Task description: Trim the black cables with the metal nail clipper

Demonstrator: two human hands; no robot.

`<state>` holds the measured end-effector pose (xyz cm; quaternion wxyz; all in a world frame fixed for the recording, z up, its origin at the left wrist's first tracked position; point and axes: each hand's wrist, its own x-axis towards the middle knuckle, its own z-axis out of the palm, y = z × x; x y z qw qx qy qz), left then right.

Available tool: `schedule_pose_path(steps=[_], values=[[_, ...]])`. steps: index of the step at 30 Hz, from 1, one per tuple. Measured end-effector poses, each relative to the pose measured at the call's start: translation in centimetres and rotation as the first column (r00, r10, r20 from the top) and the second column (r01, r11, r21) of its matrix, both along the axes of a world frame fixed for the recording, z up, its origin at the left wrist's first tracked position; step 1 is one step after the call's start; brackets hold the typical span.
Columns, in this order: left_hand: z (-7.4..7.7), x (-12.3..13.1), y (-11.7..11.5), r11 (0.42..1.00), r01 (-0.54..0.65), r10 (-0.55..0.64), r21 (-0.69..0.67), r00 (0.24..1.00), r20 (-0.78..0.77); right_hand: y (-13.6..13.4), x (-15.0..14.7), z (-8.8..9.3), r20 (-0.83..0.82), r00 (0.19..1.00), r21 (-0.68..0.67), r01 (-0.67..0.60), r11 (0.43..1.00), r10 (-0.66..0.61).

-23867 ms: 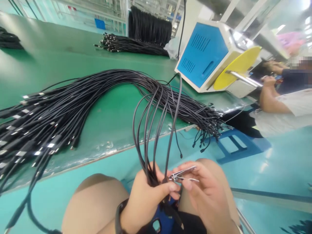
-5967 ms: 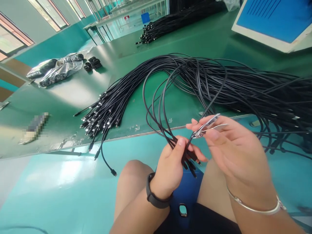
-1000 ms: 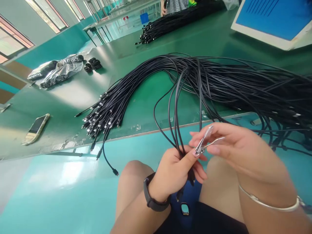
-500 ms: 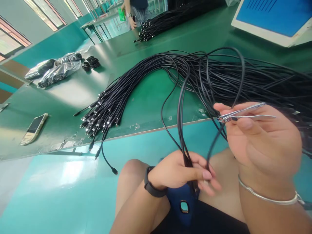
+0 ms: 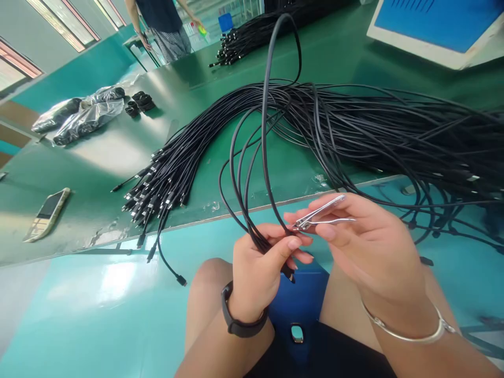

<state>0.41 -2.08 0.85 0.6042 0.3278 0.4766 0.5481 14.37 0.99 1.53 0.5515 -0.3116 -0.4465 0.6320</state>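
Several black cables (image 5: 241, 181) are gripped in my left hand (image 5: 262, 270), their connector ends poking out below the fingers. My right hand (image 5: 366, 244) pinches a silver nail clipper (image 5: 325, 212) between thumb and fingers. The clipper's jaws sit against one cable, just above my left thumb, and the two hands nearly touch. From my left hand the held cables loop up over the table edge. Behind them a large bundle of black cables (image 5: 220, 113) lies across the green table, its plugs (image 5: 155, 191) fanned out at the left.
A phone-like device (image 5: 48, 212) lies at the table's left. Plastic-wrapped black bundles (image 5: 84, 115) and small black coils (image 5: 140, 102) sit behind it. A blue-and-white box (image 5: 437, 26) stands at the back right. Another cable bundle (image 5: 244, 42) and a person (image 5: 165, 26) are beyond.
My right hand has moved left and down with the clipper, bringing it to the cable at my left hand. The held cable loop has swung left and higher. The person behind has shifted left.
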Motion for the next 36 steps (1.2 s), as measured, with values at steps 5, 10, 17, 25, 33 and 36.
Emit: schedule_pose_path(steps=[5, 10, 17, 25, 33, 36], values=[[-0.1, 0.0, -0.1, 1.000, 0.011, -0.012, -0.013, 0.998, -0.062, 0.0, -0.1, 0.1, 0.026, 1.000, -0.064, 0.016, 0.998, -0.014], [-0.1, 0.0, 0.0, 1.000, 0.017, -0.019, -0.027, 0.998, -0.063, 0.2, 0.2, -0.3, 0.020, 1.000, -0.066, -0.014, 0.998, 0.015], [-0.1, 0.0, 0.0, 0.998, 0.038, -0.040, -0.040, 0.997, -0.069, 0.2, 0.6, -0.4, 0.098, 0.995, -0.049, -0.017, 0.999, 0.022], [-0.1, 0.2, 0.0, 0.996, 0.078, -0.080, -0.040, 0.996, -0.039, 0.1, 0.2, -0.5, 0.112, 0.990, -0.053, 0.091, 0.994, -0.085], [0.1, 0.4, 0.1, 0.998, -0.064, 0.062, -0.008, 0.990, -0.126, -0.6, -0.4, 0.0, 0.102, 0.993, -0.023, 0.056, 0.998, -0.053], [0.1, 0.4, 0.0, 0.996, -0.085, 0.086, 0.011, 0.988, -0.132, -0.9, -0.6, 0.3, 0.129, 0.989, 0.023, 0.069, 0.997, -0.071]])
